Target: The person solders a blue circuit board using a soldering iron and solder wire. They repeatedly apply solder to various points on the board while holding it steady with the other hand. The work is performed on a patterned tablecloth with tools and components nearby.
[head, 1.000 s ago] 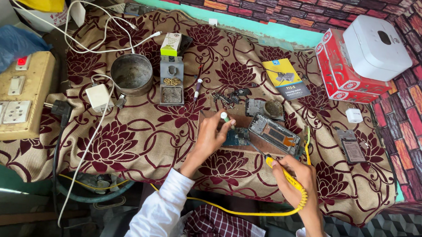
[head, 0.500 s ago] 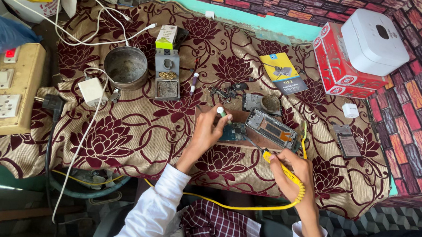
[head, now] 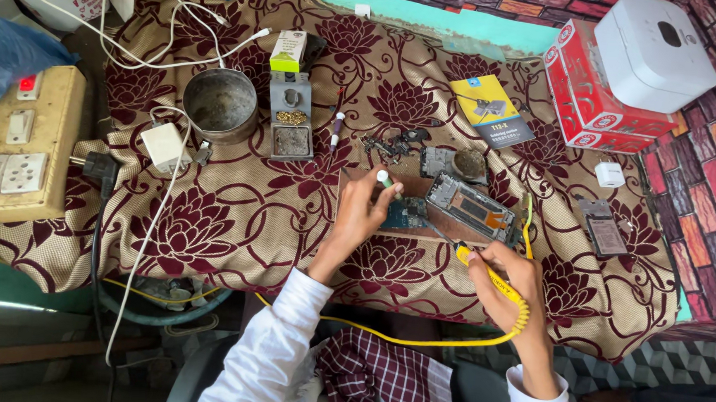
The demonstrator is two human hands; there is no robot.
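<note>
My left hand point(head: 363, 216) grips a small white and green tube point(head: 386, 179) above a blue circuit board point(head: 404, 215). My right hand point(head: 509, 281) holds a yellow soldering iron point(head: 486, 272) whose thin tip reaches toward the board. A yellow cord point(head: 416, 340) runs from the iron across my lap. An opened phone body point(head: 469, 208) lies just right of the board on a brown mat. Both sleeves are white.
A metal bowl point(head: 221, 103), an iron stand point(head: 290, 125), a white charger point(head: 163, 145) and a switch board point(head: 15, 145) sit left. A yellow packet point(head: 490, 110), red box point(head: 596, 104), white device point(head: 653, 52) and phone part point(head: 605, 232) lie right on the floral cloth point(head: 233, 218).
The view has shifted slightly. My left hand has lifted the tube a little over the board; my right hand keeps the iron near the board.
</note>
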